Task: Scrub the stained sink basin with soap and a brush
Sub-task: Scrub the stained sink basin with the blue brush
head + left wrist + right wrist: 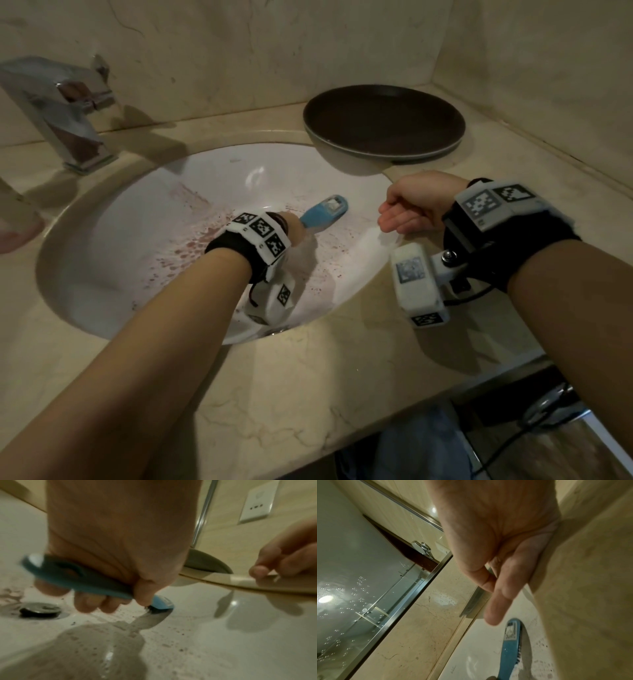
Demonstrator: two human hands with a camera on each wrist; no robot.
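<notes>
Our left hand (120, 561) reaches down into the stained white sink basin (144, 219), fingers (89, 603) clamped on the blue plastic brush (325, 214); our right hand (414, 205) rests on the beige marble surface (308, 377), fingers loosely apart.

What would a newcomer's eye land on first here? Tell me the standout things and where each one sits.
First, the reddish stains spattered across the white sink basin, thickest left of centre. Next, the blue brush that the left hand grips by its handle, head down on the basin's right side. Then the dark plate on the counter behind the sink, and the right hand resting at the basin's right rim, holding nothing.
</notes>
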